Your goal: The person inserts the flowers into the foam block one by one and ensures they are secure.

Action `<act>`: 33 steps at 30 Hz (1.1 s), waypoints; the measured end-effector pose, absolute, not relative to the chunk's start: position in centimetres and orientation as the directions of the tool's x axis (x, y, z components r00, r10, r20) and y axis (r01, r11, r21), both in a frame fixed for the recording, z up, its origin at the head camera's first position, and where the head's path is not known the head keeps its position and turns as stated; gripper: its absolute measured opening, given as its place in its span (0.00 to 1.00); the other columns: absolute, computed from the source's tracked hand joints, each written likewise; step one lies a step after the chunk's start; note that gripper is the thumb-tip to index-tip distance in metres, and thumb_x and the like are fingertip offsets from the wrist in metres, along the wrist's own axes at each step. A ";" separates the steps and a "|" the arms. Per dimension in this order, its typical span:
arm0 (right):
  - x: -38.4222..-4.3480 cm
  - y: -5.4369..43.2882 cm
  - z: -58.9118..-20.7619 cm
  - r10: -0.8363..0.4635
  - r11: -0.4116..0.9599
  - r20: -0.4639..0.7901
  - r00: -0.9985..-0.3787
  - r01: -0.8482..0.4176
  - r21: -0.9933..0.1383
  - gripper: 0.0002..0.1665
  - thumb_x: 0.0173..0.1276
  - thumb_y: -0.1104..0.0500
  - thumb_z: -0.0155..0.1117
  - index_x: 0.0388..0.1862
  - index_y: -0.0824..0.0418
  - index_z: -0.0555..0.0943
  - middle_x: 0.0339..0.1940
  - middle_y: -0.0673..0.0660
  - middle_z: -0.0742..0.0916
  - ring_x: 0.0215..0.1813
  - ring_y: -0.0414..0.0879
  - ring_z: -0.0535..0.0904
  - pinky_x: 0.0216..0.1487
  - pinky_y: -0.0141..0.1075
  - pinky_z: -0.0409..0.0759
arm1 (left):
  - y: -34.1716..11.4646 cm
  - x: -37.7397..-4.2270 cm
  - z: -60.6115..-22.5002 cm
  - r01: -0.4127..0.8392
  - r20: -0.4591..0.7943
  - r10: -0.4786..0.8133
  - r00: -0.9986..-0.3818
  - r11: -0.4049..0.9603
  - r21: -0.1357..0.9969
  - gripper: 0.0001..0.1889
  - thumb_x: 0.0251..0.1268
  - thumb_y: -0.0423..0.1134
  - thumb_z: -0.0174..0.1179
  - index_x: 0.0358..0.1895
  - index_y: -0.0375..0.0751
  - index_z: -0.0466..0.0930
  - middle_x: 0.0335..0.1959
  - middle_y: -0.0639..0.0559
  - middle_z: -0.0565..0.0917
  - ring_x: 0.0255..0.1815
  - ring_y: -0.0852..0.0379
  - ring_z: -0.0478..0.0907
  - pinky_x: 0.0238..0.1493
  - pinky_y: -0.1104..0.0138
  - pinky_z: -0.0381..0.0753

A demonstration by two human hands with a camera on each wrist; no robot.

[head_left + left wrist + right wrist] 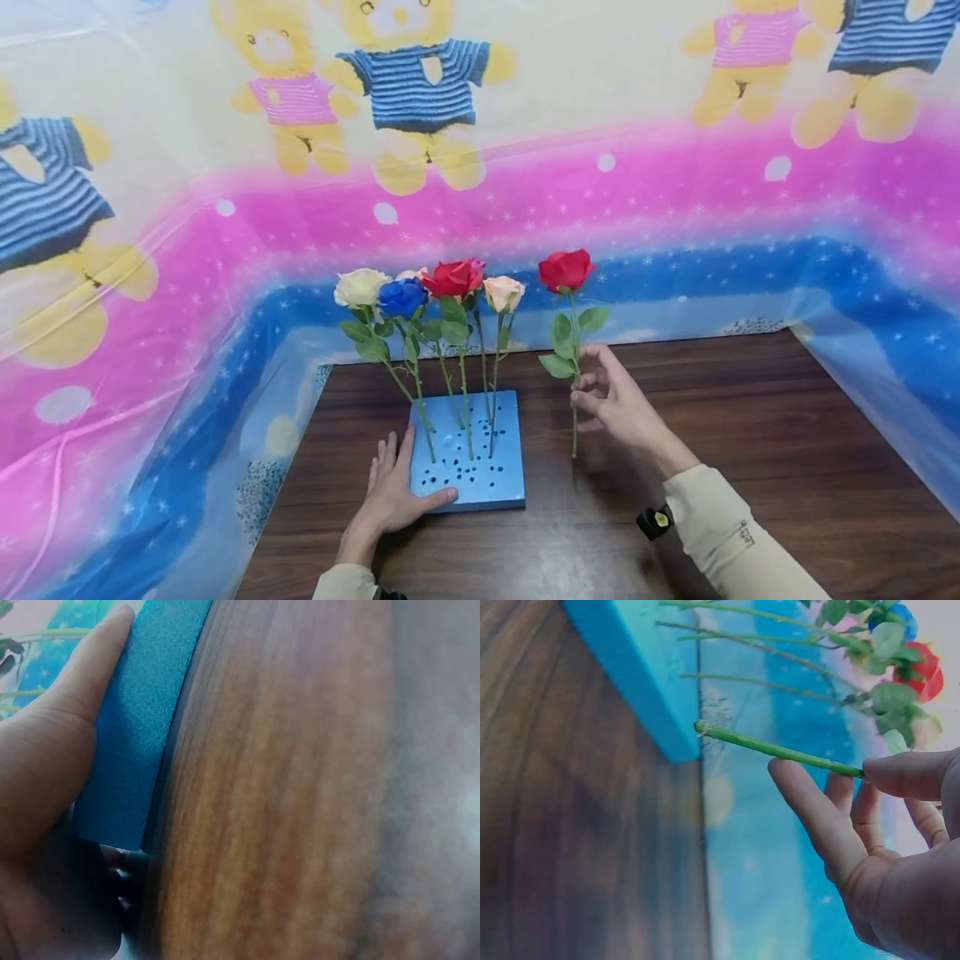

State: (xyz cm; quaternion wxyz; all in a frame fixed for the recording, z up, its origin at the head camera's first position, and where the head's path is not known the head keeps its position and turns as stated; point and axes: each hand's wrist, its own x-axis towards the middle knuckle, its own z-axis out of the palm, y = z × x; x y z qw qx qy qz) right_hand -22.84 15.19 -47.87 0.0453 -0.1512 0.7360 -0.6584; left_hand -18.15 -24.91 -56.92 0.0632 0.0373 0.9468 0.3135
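An artificial red rose [567, 271] stands nearly upright in my right hand [617, 400], which pinches its green stem [780, 750] between thumb and fingers. The stem's cut lower end shows free in the right wrist view, right of the blue foam block [468, 492]. My left hand [395, 492] rests against the block's near left corner, thumb over the front edge and fingers stretched along the left side. Several roses stand in the block, among them a white rose [362, 287], a blue rose [402, 297], another red rose [453, 277] and a pale peach rose [504, 293].
Many small dark holes dot the block's top, mostly in its front and right parts. The block lies on a dark wooden table [720, 400]. Behind and beside the table hangs a curtain [555, 179] printed with bears; the roses stand close before it.
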 end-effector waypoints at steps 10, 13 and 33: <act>-22.6 11.9 -44.9 -0.359 0.084 0.268 -0.894 -0.317 -0.945 0.33 0.84 0.72 0.61 0.80 0.52 0.65 0.52 0.69 0.78 0.53 0.64 0.84 0.43 0.62 0.94 | -25.3 -18.0 -57.9 0.106 0.009 0.131 -0.991 0.757 0.645 0.74 0.57 0.77 0.76 0.94 0.43 0.40 0.90 0.19 0.41 0.90 0.20 0.31 0.86 0.27 0.32; -22.5 10.4 -44.3 -0.365 0.076 0.285 -0.886 -0.334 -0.940 0.33 0.84 0.72 0.61 0.80 0.53 0.65 0.52 0.68 0.79 0.52 0.63 0.85 0.43 0.61 0.94 | -25.5 -18.1 -58.5 0.126 0.032 0.137 -0.990 0.753 0.646 0.74 0.57 0.78 0.74 0.94 0.45 0.40 0.89 0.18 0.41 0.90 0.19 0.31 0.86 0.27 0.30; -21.6 2.3 -44.5 -0.508 0.001 0.295 -0.809 -0.343 -0.939 0.33 0.86 0.69 0.61 0.81 0.49 0.65 0.53 0.66 0.79 0.52 0.67 0.80 0.45 0.60 0.94 | -25.5 -18.8 -59.3 0.087 0.009 0.104 -0.995 0.777 0.623 0.77 0.51 0.82 0.75 0.95 0.46 0.40 0.91 0.22 0.42 0.92 0.23 0.32 0.87 0.28 0.36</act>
